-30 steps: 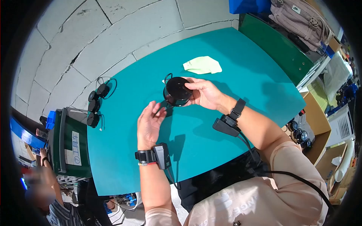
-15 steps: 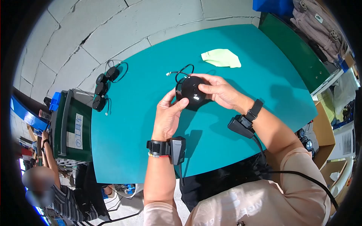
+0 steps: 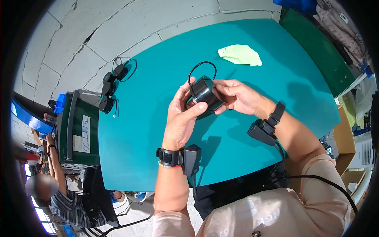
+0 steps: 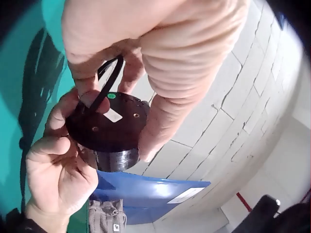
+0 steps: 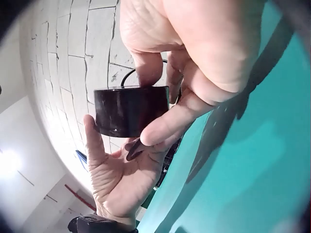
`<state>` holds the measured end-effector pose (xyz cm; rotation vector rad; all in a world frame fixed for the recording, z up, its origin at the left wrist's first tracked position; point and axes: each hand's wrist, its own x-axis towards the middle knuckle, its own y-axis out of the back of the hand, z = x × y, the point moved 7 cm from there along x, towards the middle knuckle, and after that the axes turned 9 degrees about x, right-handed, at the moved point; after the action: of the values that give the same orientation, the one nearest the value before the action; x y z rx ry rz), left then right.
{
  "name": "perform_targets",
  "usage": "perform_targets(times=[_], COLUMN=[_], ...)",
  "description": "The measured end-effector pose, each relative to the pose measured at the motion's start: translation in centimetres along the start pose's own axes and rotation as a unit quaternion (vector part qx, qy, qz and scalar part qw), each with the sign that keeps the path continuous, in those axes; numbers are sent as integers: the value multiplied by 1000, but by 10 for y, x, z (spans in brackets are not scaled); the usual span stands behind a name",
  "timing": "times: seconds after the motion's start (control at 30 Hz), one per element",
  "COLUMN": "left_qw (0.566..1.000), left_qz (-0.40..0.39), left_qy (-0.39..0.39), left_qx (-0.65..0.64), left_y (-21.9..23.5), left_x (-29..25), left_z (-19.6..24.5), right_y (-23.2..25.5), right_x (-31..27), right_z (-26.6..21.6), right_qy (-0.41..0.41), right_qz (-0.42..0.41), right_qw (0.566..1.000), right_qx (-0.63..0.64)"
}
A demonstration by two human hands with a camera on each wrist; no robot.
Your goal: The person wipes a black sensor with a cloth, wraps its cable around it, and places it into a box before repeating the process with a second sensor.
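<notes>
Both hands hold a glossy black round housing [image 3: 206, 93] above the green table [image 3: 237, 154]. My left hand [image 3: 181, 122] grips its left side, thumb on the outer wall and fingers behind. My right hand [image 3: 242, 98] pinches the right side between thumb and fingers. A black cable [image 3: 205, 63] loops up from the housing. In the left wrist view the flat base of the housing [image 4: 116, 128] shows a green dot sticker [image 4: 111, 95], a white label [image 4: 112, 115] and small brass-coloured holes. The right wrist view shows its smooth side wall [image 5: 129, 111].
Several smaller black round units [image 3: 107, 90] with cables stand along the table's left edge. A pale green cloth [image 3: 240, 54] lies toward the back. A dark green cart [image 3: 81, 130] adjoins the left side; a cardboard box [image 3: 345, 138] is at right. Another person [image 3: 75, 205] is at lower left.
My left hand has come from beside the housing to grip it. The housing has been tilted, so its side wall now faces up toward the head camera, and the cable loop stands higher.
</notes>
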<state>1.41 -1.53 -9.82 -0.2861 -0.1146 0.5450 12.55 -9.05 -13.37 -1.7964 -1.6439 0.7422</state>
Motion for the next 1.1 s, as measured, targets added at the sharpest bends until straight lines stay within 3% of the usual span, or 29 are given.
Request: perform_targets(times=[0.1, 0.23, 0.3, 0.4, 0.6, 0.87, 1.1], left_qw=[998, 999, 998, 998, 992, 994, 996], left_qz=[-14, 15, 38, 42, 48, 53, 17], left_qy=[-10, 15, 20, 16, 28, 22, -7], left_qx=[61, 48, 49, 46, 109, 98, 87], left_y=[1, 3, 7, 5, 13, 12, 3], left_x=[1, 3, 3, 2, 5, 5, 3], left_z=[-4, -8, -11, -11, -19, -19, -12], right_y=[0, -3, -14, -15, -18, -15, -16], right_x=[0, 0, -1, -1, -7, -6, -7], right_z=[3, 4, 3, 2, 0, 2, 1], right_qy=[-11, -20, -17, 9, -60, -69, -70], right_qz=[35, 20, -23, 14, 4, 10, 27], right_qw=[999, 1000, 998, 990, 990, 991, 997], right_qx=[-33, -11, -60, -140, -129, -114, -14])
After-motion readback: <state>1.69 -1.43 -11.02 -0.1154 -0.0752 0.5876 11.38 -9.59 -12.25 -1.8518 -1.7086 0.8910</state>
